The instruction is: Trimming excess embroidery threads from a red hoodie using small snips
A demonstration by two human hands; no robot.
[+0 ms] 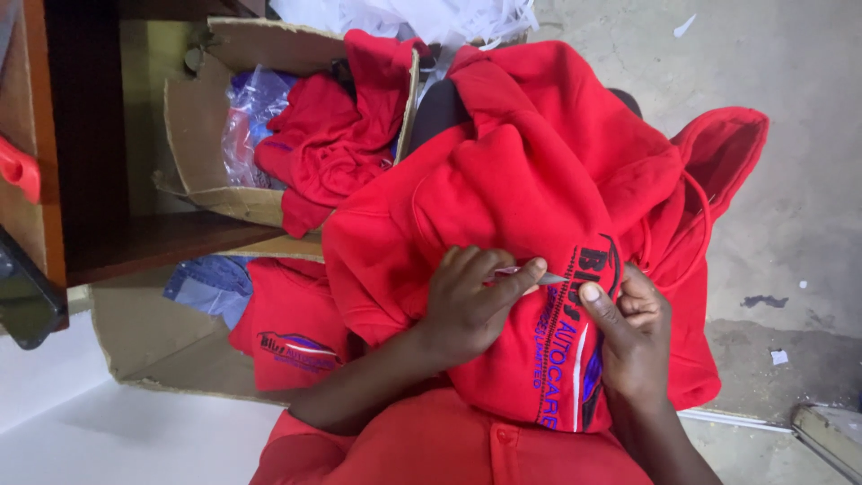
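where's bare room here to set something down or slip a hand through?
Free: the grey concrete floor right of the red hoodie, with a few paper scraps, and the white surface at lower left below the flattened cardboard. Crowded: the open cardboard box is stuffed with red garments and plastic bags; left hand and right hand both press on the hoodie's embroidery.

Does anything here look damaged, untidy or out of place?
Yes. The cardboard box at upper left is torn and bent, with red clothes spilling over its edge. Paper scraps lie on the concrete floor. The red hoodie itself shows no visible damage.
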